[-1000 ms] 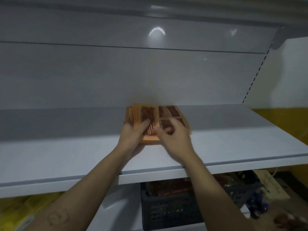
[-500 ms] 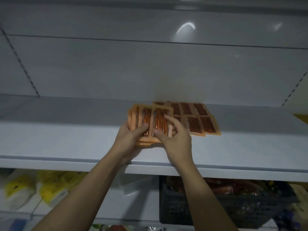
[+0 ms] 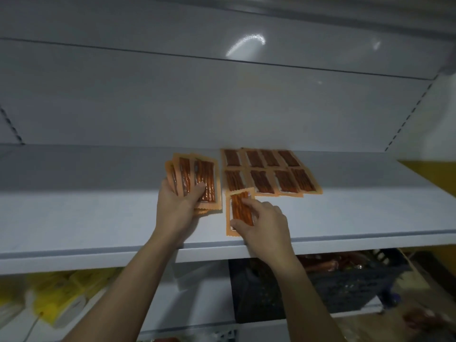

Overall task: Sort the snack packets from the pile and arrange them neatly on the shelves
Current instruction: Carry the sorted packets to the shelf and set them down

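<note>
On the white shelf [image 3: 98, 218], several orange snack packets [image 3: 269, 172] lie flat in two rows near the back wall. My left hand [image 3: 176, 206] grips a fanned stack of the same packets [image 3: 197, 181], thumb across the top one. My right hand [image 3: 262, 223] pinches a single orange packet [image 3: 237, 213] between thumb and forefinger. That packet lies flat on the shelf in front of the left end of the rows.
A dark plastic crate [image 3: 320, 287] with more snack packets sits below the shelf at right. Yellow packages [image 3: 61, 297] lie on the lower shelf at left. The shelf's front edge [image 3: 370, 240] runs across the view.
My right hand drew one packet off the stack and brought it down onto the shelf in front of the rows. The left hand kept its hold on the stack.
</note>
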Demonstrator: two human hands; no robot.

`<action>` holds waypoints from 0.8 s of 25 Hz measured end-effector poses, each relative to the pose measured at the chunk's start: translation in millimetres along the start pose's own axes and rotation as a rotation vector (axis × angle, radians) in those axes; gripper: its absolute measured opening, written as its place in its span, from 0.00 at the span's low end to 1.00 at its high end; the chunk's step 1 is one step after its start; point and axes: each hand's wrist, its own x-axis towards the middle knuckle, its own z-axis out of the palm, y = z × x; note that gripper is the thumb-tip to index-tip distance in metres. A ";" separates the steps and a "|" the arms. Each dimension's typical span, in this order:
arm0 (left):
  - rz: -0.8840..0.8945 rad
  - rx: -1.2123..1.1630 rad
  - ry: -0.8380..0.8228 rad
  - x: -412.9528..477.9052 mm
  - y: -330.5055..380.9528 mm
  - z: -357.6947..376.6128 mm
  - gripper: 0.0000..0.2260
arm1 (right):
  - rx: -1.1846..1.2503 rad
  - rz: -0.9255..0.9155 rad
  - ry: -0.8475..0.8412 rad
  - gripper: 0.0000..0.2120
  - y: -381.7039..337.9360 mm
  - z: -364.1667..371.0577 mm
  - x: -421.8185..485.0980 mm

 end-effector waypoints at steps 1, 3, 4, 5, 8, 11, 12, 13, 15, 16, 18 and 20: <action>0.007 0.029 -0.006 1.3 -2.1 -1.8 0.17 | -0.070 0.013 0.016 0.26 -0.6 0.6 -0.1; 0.018 0.086 -0.028 2.8 -5.7 -4.6 0.16 | -0.109 0.047 0.001 0.26 -2.3 -1.0 -0.1; 0.012 0.098 -0.040 3.1 -6.9 -5.6 0.15 | -0.122 0.063 -0.022 0.25 -3.6 -1.7 -0.5; 0.005 0.103 -0.053 3.7 -7.8 -5.8 0.16 | -0.135 0.079 -0.036 0.25 -4.7 -1.0 -0.2; -0.015 0.119 -0.076 5.5 -6.9 -7.2 0.17 | -0.006 0.086 0.077 0.25 -9.4 0.8 -4.5; -0.077 -0.008 -0.116 3.3 -0.5 -6.2 0.20 | 0.293 0.006 0.155 0.25 -26.6 -4.3 -10.9; -0.092 -0.061 -0.150 0.2 1.4 -4.6 0.20 | 0.400 -0.028 0.114 0.25 -34.2 -6.2 -10.6; -0.101 -0.093 -0.182 -4.2 2.1 -1.9 0.20 | 0.476 -0.063 0.078 0.25 -40.2 -7.9 -9.2; -0.095 -0.115 -0.223 -16.1 5.7 7.1 0.18 | 0.552 -0.108 0.075 0.25 -43.2 -8.7 -3.3; -0.084 -0.105 -0.228 -22.2 8.8 13.6 0.17 | 0.587 -0.098 0.087 0.25 -41.0 -10.7 -0.9; -0.081 -0.050 -0.242 -30.3 13.3 26.9 0.12 | 0.704 -0.045 0.077 0.24 -32.9 -19.7 1.9; -0.122 0.020 -0.253 -35.0 15.6 38.8 0.08 | 0.764 -0.025 0.101 0.22 -17.3 -36.4 2.3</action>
